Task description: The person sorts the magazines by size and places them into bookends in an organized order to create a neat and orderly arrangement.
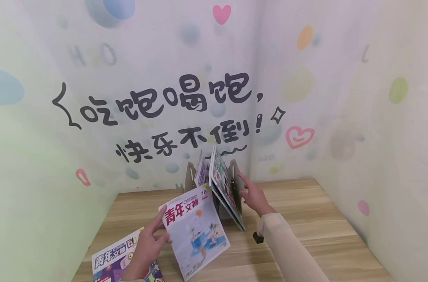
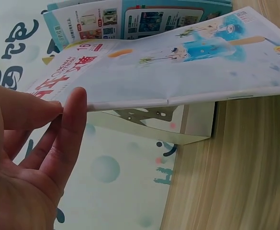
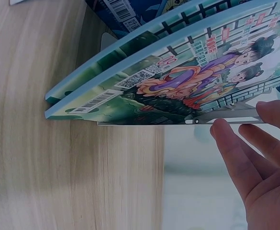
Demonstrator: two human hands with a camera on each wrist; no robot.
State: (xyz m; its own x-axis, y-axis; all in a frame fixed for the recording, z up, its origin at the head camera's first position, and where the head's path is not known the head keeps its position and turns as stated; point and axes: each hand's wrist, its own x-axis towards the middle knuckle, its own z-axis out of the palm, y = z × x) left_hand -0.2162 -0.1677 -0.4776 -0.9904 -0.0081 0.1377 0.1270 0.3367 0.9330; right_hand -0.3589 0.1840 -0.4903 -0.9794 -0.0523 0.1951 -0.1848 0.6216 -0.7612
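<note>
1. The wall (image 1: pixel 206 47), printed with dark lettering, hearts and dots, stands behind everything in front of me.
2. Below it is the wood-grain table (image 1: pixel 305 219).
3. A bookstand (image 1: pixel 190 180) with upright side panels sits on the table near the wall.
4. Inside it lean 2 green illustrated books (image 3: pixel 178 81), tilted, their lower ends jutting towards me; a thin purple-toned magazine (image 1: pixel 201 174) stands to their left.
5. Just in front of the bookstand, tilted, is the white "青年文摘" magazine (image 1: pixel 196 239) numbered 16. I can't tell whether its lowest corner meets the table. I judge it light and floppy, its glossy cover a little slippery and easily creased. The stapled spine should be stiffest; gripping nearer its middle would sag less.
6. A 2nd "青年文摘" issue (image 1: pixel 104 258) lies flat on the table, partly under my left forearm.
7. My left hand (image 1: pixel 148 243) pinches the white magazine's spine edge near its title.
8. My right hand (image 1: pixel 256 197) pinches the bookstand's right panel (image 3: pixel 226 114) between thumb and fingers.
</note>
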